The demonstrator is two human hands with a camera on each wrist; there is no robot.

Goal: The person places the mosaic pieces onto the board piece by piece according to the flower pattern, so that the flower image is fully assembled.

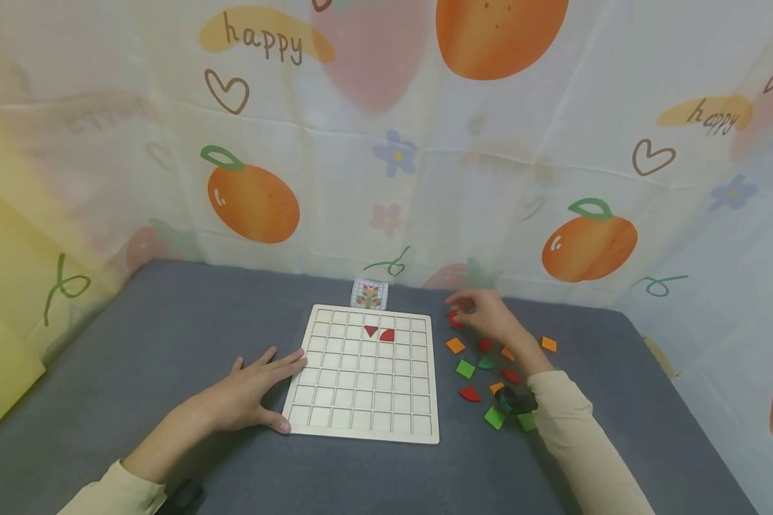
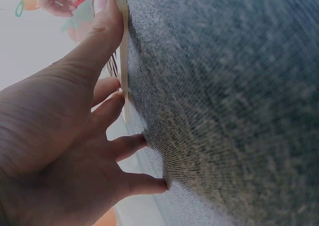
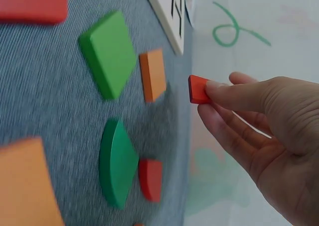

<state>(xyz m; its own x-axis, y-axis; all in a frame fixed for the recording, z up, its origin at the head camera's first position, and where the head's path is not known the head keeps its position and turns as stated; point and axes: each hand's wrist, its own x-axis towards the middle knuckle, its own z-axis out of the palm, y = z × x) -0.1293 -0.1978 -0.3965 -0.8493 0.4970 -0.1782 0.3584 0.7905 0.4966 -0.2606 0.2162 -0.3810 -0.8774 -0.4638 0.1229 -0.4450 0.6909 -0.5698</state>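
We could not read the tiny pattern card (image 1: 368, 294) just behind the grid board (image 1: 365, 422). The right sleeve (image 1: 570, 422) hid some coloured pieces beside that board.

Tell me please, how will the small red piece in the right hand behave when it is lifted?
The red piece looks stiff and probably light: the right hand holds it by fingertips alone. Its flat faces and straight edges suggest it will not roll, though it might slip from a loose pinch.

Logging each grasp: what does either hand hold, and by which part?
Right hand pinches a red piece by one end; left hand holds nothing.
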